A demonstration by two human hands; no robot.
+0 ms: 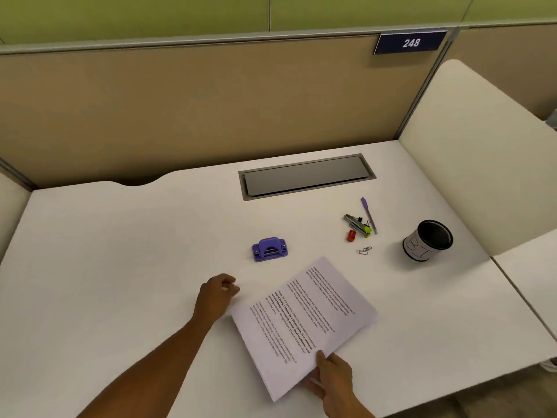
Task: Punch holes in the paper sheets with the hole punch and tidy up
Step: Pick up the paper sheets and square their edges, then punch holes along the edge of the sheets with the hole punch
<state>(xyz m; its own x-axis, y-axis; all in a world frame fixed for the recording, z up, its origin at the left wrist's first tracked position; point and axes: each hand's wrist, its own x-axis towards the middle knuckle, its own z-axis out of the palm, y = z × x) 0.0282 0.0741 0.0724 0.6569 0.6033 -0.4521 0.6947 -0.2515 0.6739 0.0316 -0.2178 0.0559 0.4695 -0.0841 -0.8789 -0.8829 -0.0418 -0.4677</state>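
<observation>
bare desk [120, 251] left, clutter [360, 226] right

Paper sheets [304, 322]: white stack, printed text face up, skewed diagonally on the white desk, near the front edge; near corner lifted slightly off the surface. Hole punch [269, 249]: small, purple, two-hole type, upright on its base, just beyond the stack's far-left edge, not touching it.

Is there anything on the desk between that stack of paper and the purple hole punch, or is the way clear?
Nothing visible blocks it. The paper sheets, pinched by the right hand, lie just in front of the hole punch with bare desk between. The left hand rests beside that gap, and the small clutter sits off to the right.
</observation>
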